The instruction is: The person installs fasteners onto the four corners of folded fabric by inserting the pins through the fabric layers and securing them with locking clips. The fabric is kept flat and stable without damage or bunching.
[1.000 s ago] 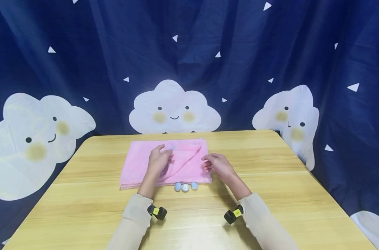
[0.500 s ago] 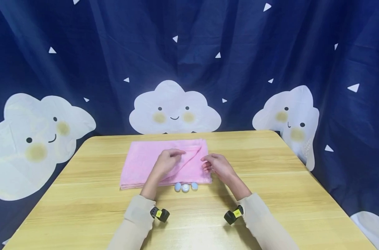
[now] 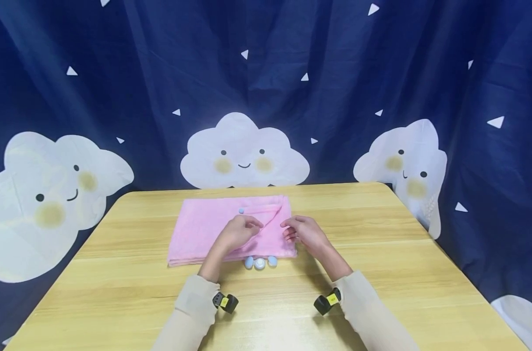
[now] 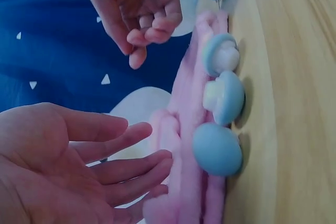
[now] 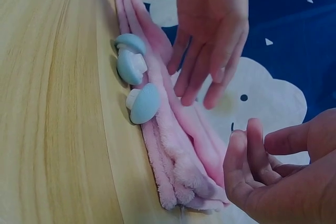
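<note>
Fluffy cloth, glossy wood-grained table

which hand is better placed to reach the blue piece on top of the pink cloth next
Probably the left. The left hand is nearer the blue piece on the pink cloth and looks empty; the right hand is farther off, by the cloth's right edge.

Place: a curtained nook; I can't tell what kind of room
Table: wood look, round far corners
Curtain: blue, hangs past the far, left and right edges
Clouds: white, smiling, on the curtain
</note>
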`<control>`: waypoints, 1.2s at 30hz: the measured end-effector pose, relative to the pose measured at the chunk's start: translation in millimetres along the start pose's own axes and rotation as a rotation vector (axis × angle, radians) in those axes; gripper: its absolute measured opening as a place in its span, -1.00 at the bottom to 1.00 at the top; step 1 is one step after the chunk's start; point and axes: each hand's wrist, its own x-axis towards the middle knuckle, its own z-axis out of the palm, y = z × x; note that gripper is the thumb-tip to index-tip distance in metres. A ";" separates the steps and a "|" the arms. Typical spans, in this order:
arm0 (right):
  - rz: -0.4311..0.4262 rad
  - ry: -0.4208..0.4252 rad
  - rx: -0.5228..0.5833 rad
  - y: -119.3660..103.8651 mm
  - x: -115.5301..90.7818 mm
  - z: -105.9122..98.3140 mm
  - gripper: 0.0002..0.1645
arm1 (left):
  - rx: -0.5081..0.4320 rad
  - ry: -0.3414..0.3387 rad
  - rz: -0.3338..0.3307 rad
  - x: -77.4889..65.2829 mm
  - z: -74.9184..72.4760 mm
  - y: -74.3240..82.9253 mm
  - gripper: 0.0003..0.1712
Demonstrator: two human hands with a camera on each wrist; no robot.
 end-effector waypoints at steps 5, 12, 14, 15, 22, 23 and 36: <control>0.003 0.001 -0.007 -1.4 -0.9 0.2 -0.66 | -0.039 0.090 0.045 -1.3 4.0 11.1 -0.86; 0.001 0.011 -0.004 -0.8 -1.5 0.3 -0.71 | 0.056 0.072 0.087 -2.5 31.6 21.1 -0.86; 0.004 0.016 0.003 0.2 -1.4 -0.1 -0.72 | 0.106 0.044 0.086 -3.3 39.0 23.3 -0.84; 0.003 0.017 0.003 0.5 -1.4 -0.2 -0.73 | 0.116 0.025 0.080 -3.8 41.8 24.4 -0.83; -0.011 0.016 0.009 -0.3 -1.8 0.3 -0.72 | 0.171 -0.053 0.083 -6.1 49.9 27.4 -0.69; -0.011 0.018 0.008 -0.5 -1.9 0.4 -0.72 | 0.174 -0.052 0.083 -6.1 50.3 26.8 -0.68; -0.012 -0.001 -0.003 -2.4 -2.7 0.2 -0.68 | 0.200 -0.023 0.086 -2.3 52.5 17.4 -0.74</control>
